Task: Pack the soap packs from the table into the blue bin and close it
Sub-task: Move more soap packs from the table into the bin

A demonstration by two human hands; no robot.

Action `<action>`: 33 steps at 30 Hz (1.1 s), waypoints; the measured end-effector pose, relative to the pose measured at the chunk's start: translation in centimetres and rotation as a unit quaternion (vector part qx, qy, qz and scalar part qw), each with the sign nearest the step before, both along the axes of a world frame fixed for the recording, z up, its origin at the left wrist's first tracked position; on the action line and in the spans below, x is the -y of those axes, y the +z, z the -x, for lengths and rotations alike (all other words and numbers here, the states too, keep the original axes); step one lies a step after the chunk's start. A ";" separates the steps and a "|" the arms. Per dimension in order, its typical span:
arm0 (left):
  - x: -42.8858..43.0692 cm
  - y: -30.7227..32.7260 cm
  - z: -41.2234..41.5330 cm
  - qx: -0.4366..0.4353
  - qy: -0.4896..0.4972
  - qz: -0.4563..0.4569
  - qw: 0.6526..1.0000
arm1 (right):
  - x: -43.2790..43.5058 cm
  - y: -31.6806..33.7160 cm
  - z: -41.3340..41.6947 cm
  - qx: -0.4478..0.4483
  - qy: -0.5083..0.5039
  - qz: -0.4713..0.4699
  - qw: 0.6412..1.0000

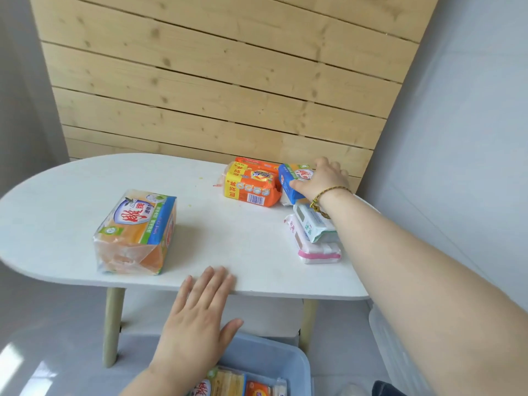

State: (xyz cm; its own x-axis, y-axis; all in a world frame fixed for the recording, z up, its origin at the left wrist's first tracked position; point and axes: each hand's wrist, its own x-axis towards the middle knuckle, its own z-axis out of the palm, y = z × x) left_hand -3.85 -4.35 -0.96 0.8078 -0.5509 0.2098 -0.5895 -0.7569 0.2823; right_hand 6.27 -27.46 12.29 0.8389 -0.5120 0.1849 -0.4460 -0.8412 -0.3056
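On the white table [234, 232] lie several soap packs. A large clear pack of yellow soap [137, 232] sits at the left. An orange pack [251, 182] lies at the back, with another orange pack behind it. My right hand [321, 178] reaches across and grips a blue and white soap pack [291, 180] at the back right. Below it lie a green and white pack [313, 224] on a pink and white pack [317, 250]. My left hand [197, 318] rests flat, fingers spread, on the table's front edge. The blue bin [268, 358] stands open on the floor, holding several packs.
A wooden slat panel [214, 81] leans behind the table. A clear plastic lid or container [394, 347] stands at the right on the floor. The table has pale wooden legs [113, 327].
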 end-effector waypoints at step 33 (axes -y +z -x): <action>-1.6 -2.4 2.3 0.098 0.027 0.032 0.994 | -3.4 -6.8 22.0 -0.092 0.177 -0.399 0.895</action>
